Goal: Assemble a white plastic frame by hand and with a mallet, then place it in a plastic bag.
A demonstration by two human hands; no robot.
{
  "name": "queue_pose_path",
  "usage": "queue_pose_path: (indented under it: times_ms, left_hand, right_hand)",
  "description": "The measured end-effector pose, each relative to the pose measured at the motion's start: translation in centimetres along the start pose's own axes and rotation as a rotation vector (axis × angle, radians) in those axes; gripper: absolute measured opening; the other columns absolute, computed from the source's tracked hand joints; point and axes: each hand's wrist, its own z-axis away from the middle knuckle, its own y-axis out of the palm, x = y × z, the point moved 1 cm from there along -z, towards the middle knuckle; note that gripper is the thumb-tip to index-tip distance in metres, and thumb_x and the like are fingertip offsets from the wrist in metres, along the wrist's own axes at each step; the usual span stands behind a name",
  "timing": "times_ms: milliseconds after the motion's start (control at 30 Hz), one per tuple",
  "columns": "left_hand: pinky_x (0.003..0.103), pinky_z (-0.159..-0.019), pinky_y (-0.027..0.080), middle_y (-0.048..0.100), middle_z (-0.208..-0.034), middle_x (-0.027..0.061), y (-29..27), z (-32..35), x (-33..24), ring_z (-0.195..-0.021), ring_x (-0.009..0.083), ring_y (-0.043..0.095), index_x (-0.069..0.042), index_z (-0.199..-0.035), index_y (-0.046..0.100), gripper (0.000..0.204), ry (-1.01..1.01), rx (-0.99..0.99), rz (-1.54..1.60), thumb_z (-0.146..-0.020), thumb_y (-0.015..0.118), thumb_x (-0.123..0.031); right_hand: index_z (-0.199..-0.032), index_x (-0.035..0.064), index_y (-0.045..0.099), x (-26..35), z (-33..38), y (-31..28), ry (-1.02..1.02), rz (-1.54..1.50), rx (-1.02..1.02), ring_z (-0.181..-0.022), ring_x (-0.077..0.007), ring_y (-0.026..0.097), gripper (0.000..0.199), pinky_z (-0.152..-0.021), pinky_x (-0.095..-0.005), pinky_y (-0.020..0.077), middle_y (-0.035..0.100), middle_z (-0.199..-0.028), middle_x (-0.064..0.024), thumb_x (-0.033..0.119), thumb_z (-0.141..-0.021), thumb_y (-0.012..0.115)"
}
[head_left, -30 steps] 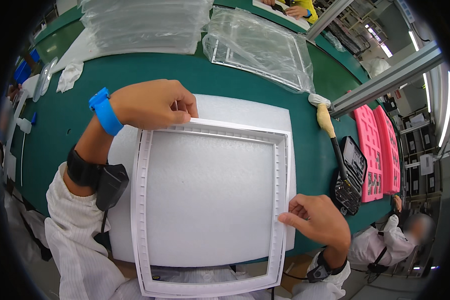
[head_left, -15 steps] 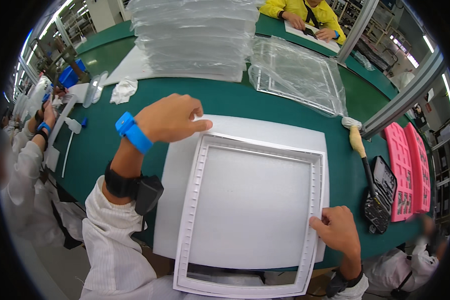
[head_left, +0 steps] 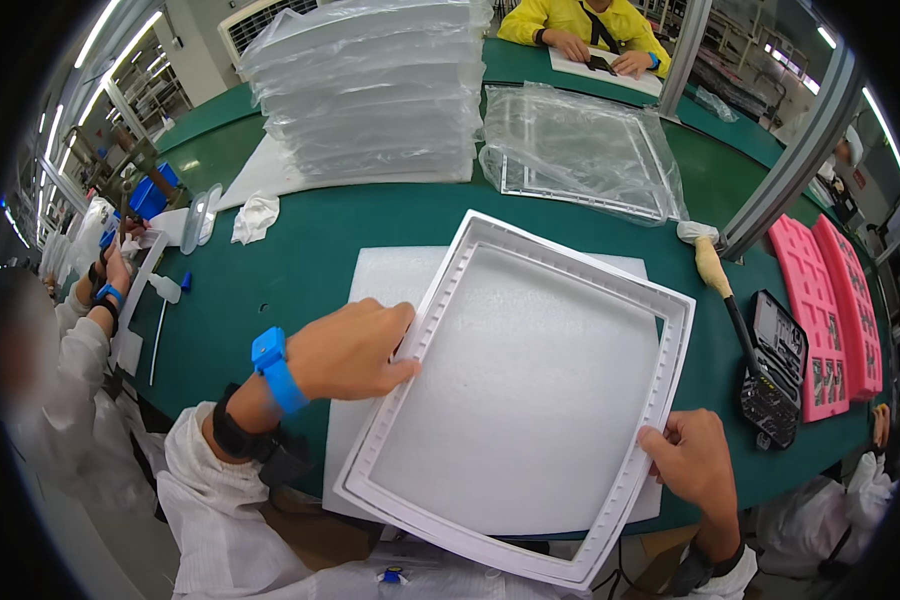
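Note:
A white rectangular plastic frame [head_left: 582, 262] is held turned at an angle above a white foam sheet [head_left: 395, 275]. Its lower end reaches past the table's near edge. My left hand [head_left: 355, 350], with a blue wrist strap, grips the frame's left side between thumb and fingers. On the opposite side, my right hand [head_left: 688, 455] pinches the lower right rail, thumb on top and the other fingers curled behind. Through the frame's opening the foam sheet shows.
Plastic-wrapped stacked parts [head_left: 370, 100] stand at the back, beside a bagged frame [head_left: 585, 150]. At right lie a wrapped-handle tool [head_left: 715, 280], an open black bit case [head_left: 775, 345] and pink trays [head_left: 810, 310]. Co-workers sit at left and across. A white cloth [head_left: 256, 218] lies back left.
My left hand has come down from above the frame's upper left corner and taken hold of its left side. The frame has rotated clockwise, with my right hand still on it.

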Motion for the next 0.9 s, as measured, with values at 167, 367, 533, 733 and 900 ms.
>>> queue_pose_path:
  times_ms: [167,367,533,733,900]
  left_hand:
    - [0.044,-0.067,0.052,0.068,-0.08,0.0241,-3.1,-3.1,0.4,-0.072,0.0409,0.066,0.006,-0.093,0.063,0.025,0.094,-0.074,-0.072,-0.082,0.068,-0.016]
    - [0.045,-0.069,0.048,0.069,-0.085,0.0222,-4.9,-4.7,0.1,-0.074,0.0394,0.065,0.002,-0.103,0.069,0.025,0.179,-0.073,-0.163,-0.082,0.068,-0.012]
    - [0.046,-0.072,0.048,0.071,-0.087,0.0183,-5.4,-6.4,-0.6,-0.079,0.0375,0.066,-0.003,-0.111,0.069,0.028,0.222,-0.075,-0.243,-0.084,0.069,-0.01]
    - [0.043,-0.069,0.048,0.068,-0.076,0.014,-4.4,-6.7,-1.4,-0.077,0.0358,0.066,-0.009,-0.11,0.07,0.026,0.18,0.008,-0.332,-0.084,0.07,-0.007]
    - [0.04,-0.075,0.052,0.07,-0.095,0.0094,-1.6,-7.7,-1.2,-0.088,0.0305,0.068,-0.011,-0.106,0.071,0.022,0.215,0.004,-0.307,-0.084,0.073,-0.011]
  right_hand:
    - [-0.065,-0.0069,0.066,1.9,2.5,0.2,0.063,-0.016,0.126,-0.046,-0.0285,0.06,0.048,-0.051,-0.0364,0.0469,0.06,-0.053,-0.0168,0.036,-0.086,0.07]
    - [-0.079,0.0029,0.076,2.5,3.7,-4.6,-0.468,0.102,0.797,-0.055,-0.0244,0.066,0.039,-0.053,-0.0335,0.0502,0.069,-0.065,-0.0086,0.039,-0.092,0.071]
    - [-0.093,0.0022,0.076,3.1,3.2,-9.1,-0.65,-0.276,0.853,-0.061,-0.018,0.07,0.018,-0.053,-0.0266,0.0526,0.073,-0.073,-0.0065,0.02,-0.092,0.074]
    - [-0.085,0.0005,0.07,4.6,-1.6,-7.6,-0.464,-0.417,0.514,-0.056,-0.0207,0.066,0.018,-0.052,-0.0251,0.0491,0.069,-0.07,-0.0073,0.017,-0.094,0.068]
    - [-0.092,-0.0009,0.068,5.2,-8.6,-0.9,-0.613,-0.02,-0.222,-0.077,-0.0229,0.064,0.02,-0.071,-0.03,0.0496,0.066,-0.085,-0.0122,0.019,-0.093,0.066]
